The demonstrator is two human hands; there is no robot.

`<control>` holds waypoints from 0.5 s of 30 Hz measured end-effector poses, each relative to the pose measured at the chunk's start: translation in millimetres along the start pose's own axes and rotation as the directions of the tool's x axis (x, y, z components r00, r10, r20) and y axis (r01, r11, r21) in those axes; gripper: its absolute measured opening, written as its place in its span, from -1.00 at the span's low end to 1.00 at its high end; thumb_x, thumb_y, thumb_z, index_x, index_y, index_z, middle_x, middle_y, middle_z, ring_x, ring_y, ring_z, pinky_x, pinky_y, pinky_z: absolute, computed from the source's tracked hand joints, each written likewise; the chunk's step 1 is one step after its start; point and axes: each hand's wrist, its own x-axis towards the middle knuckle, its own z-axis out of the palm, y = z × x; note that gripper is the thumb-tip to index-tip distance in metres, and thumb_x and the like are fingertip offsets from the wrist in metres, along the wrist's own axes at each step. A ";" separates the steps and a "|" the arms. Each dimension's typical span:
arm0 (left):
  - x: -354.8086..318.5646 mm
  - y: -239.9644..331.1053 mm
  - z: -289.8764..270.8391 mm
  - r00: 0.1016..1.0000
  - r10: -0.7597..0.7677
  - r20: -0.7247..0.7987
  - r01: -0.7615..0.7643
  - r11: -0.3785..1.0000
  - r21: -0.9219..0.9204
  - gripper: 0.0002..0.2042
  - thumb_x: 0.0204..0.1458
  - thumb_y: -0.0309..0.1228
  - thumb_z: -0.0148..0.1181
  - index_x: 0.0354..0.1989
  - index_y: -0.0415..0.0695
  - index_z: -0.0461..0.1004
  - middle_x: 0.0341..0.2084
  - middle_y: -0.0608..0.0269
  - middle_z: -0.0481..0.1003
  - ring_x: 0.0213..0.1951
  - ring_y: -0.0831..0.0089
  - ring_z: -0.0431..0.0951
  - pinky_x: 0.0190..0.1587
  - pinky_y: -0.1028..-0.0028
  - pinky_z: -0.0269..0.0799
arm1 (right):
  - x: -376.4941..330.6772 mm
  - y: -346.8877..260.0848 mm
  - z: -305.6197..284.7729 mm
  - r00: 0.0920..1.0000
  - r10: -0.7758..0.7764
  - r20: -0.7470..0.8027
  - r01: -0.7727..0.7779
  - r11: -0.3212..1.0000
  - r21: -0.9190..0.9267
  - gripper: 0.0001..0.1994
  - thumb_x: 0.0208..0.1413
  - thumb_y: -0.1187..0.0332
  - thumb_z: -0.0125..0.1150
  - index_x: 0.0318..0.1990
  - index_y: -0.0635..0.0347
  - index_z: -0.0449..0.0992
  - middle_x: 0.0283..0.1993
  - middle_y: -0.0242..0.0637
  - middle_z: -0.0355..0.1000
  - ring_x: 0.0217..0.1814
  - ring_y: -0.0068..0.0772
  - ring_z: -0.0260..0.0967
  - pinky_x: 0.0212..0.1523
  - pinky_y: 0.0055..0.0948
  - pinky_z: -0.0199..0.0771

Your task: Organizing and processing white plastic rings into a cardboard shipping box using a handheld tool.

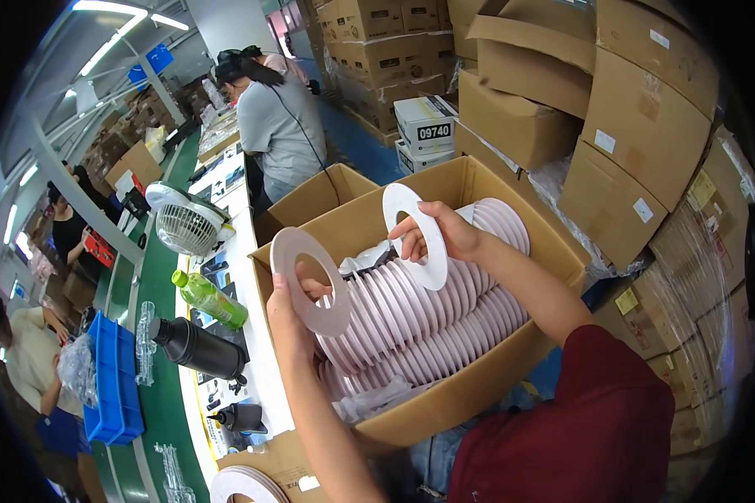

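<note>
My left hand (291, 312) grips a flat pale ring (287, 248) by its left edge, with fingertips showing through the hole. A second, whiter ring (434, 267) is in my right hand (446, 230), whose fingers reach through its opening while the thumb presses the rim. Both rings are raised above an open cardboard box (478, 387). Inside the box, many similar rings (394, 314) stand on edge in tightly packed rows. Crumpled clear plastic (377, 401) lies along the near side of the box and some shows between the rows.
Left of the box, a white worktop holds a black bottle (197, 348), a green drink bottle (210, 298) and a fan (186, 225). A stack of rings (247, 486) lies at the bottom. Cartons (646, 117) pile up on the right. Other people (281, 126) work along the green conveyor (164, 352).
</note>
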 end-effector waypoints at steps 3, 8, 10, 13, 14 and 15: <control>5.3 -5.9 -19.1 0.989 -0.121 0.091 0.101 0.976 0.193 -0.49 0.26 -0.05 0.00 0.02 -0.35 0.43 -0.46 0.23 0.52 -0.33 0.46 0.52 -0.20 0.49 0.43 | 2.4 -2.4 5.8 0.999 0.020 -0.037 -0.022 0.998 -0.063 -0.19 0.27 -0.23 -0.37 0.05 0.48 0.48 -0.32 -0.07 0.58 -0.30 -0.31 0.53 -0.21 -0.48 0.52; 3.9 -16.0 -11.6 0.941 -0.204 0.268 0.074 0.902 0.426 -0.26 0.00 -0.36 0.34 0.29 -0.50 0.15 -0.37 0.26 0.55 -0.19 0.40 0.55 0.04 0.39 0.38 | 0.8 -1.9 -0.3 0.995 0.093 -0.037 -0.095 0.993 -0.066 -0.10 0.23 -0.38 -0.46 -0.11 0.41 0.54 -0.32 -0.04 0.58 -0.24 -0.28 0.56 -0.15 -0.43 0.53; 0.0 -14.8 -8.4 0.930 -0.235 0.281 0.095 0.896 0.434 -0.26 -0.02 -0.39 0.34 0.29 -0.50 0.14 -0.36 0.25 0.55 -0.19 0.41 0.54 0.04 0.38 0.37 | 0.8 -1.3 0.1 0.991 0.126 -0.039 -0.128 0.991 -0.049 -0.07 0.21 -0.43 -0.49 -0.20 0.37 0.57 -0.33 -0.03 0.58 -0.23 -0.26 0.57 -0.11 -0.41 0.53; -1.3 -14.7 -8.1 0.923 -0.255 0.289 0.105 0.888 0.447 -0.30 -0.01 -0.41 0.33 0.27 -0.49 0.16 -0.34 0.22 0.54 -0.19 0.41 0.54 0.05 0.37 0.36 | 2.8 0.5 10.2 0.992 0.092 -0.087 -0.101 0.989 -0.111 -0.06 0.17 -0.49 -0.56 -0.55 0.24 0.51 -0.45 -0.08 0.54 -0.30 -0.17 0.58 0.03 -0.34 0.48; -1.6 -14.7 -9.1 0.926 -0.246 0.286 0.095 0.885 0.455 -0.33 0.02 -0.40 0.31 0.26 -0.48 0.18 -0.33 0.21 0.54 -0.19 0.41 0.54 0.05 0.36 0.36 | 2.5 2.1 13.1 0.992 0.091 -0.086 -0.100 0.989 -0.110 -0.06 0.17 -0.49 -0.56 -0.55 0.24 0.51 -0.45 -0.08 0.54 -0.30 -0.17 0.58 0.03 -0.34 0.48; -0.3 -15.9 -9.7 0.927 -0.246 0.284 0.095 0.885 0.455 -0.33 0.02 -0.40 0.31 0.26 -0.48 0.18 -0.33 0.21 0.54 -0.19 0.41 0.54 0.05 0.36 0.36 | 2.4 3.5 15.5 0.992 0.082 -0.097 -0.097 0.982 -0.161 -0.08 0.17 -0.49 -0.57 -0.57 0.21 0.47 -0.51 -0.12 0.51 -0.35 -0.18 0.57 0.03 -0.30 0.48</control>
